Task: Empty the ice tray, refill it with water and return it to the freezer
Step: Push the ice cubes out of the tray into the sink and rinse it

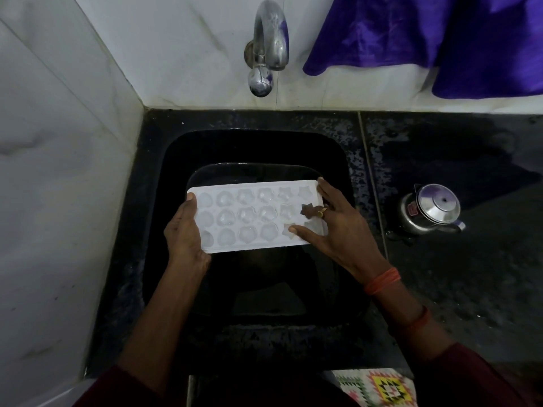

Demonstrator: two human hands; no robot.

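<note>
Two hands: left hand [185, 230] grips ice tray [249, 214] at its 9 o'clock end, fingers hidden beneath; right hand [338, 227] clasps the 3 o'clock end, fingers spread, thumb on top.
Ice tray: over sink [164, 183], tap [269, 48] at 12 o'clock.
Risk: hard twisting may fling cubes past the sink.

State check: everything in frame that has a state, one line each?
ice tray: level over the sink, most cells iced, one star cell dark, apparently empty.
left hand: grips the tray's left end.
right hand: holds the right end, thumb on top.
tap: no water running.
metal pot: lid on.
</note>
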